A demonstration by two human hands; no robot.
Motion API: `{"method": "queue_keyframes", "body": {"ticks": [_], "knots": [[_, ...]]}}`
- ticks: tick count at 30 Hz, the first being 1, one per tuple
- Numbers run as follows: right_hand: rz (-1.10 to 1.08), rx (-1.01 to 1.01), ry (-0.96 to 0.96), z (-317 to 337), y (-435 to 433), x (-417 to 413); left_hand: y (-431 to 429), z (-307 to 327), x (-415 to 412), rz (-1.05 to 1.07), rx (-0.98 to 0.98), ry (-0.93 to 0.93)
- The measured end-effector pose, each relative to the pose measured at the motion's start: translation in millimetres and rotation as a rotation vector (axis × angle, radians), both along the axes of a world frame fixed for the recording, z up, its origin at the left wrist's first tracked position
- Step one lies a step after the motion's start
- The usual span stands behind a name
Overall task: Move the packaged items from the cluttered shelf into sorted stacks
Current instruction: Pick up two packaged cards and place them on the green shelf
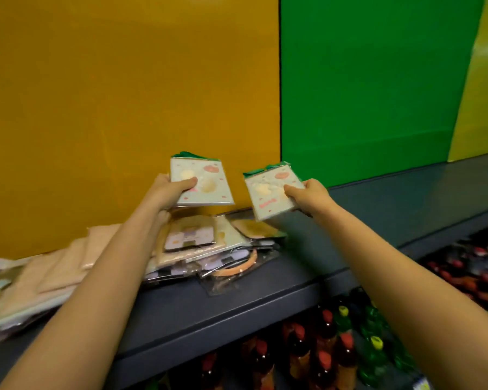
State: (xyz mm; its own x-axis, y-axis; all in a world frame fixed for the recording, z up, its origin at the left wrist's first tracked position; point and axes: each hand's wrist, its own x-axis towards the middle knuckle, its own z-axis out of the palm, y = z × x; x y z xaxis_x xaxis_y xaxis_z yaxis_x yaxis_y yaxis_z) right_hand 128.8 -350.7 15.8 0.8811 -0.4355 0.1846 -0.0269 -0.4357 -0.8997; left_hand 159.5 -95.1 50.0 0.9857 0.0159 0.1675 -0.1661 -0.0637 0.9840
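Bottles (324,347) with red and yellow caps crowd the lower shelf nearest the camera, under the grey shelf (265,302) where the sorting goes on. Above it, each hand holds one pale cartoon-printed packet clear of the surface: the left hand (171,190) has its grip closed on the left packet (202,181), thumb across the face, and the right hand (307,192) is pinched shut on the right packet (273,190) by its right edge. Below them the cluttered pile (217,249) of packaged items lies jumbled, with a looser spread of beige packets (48,274) to the left (sorted or not, I cannot tell). No finished stack shows on the bare shelf at right, so most of the job seems to remain.
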Motion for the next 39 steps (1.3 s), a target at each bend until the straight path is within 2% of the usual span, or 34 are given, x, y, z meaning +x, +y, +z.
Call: {"method": "queue_keyframes", "body": {"ticks": [12, 21, 28, 33, 39], "knots": [[-0.294, 0.004, 0.088, -27.8, -288.1, -79.2, -305.4, -52.3, -4.9, -0.310, -0.022, 0.185], [-0.387, 0.034, 0.107, -54.2, -471.1, -109.9, -497.5, -83.4, -17.2, -0.338, -0.031, 0.275], [-0.417, 0.034, 0.085, -60.7, -571.2, -97.8, -611.2, -93.4, 3.5, -0.325, 0.042, 0.253], [-0.427, 0.028, 0.101, -63.8, -644.8, -68.6, -692.8, -94.9, 34.8, -0.330, 0.018, 0.231], [-0.363, -0.114, 0.199, -40.2, -725.6, -13.1, -770.3, -76.0, 89.0, -0.288, -0.052, 0.217]]}}
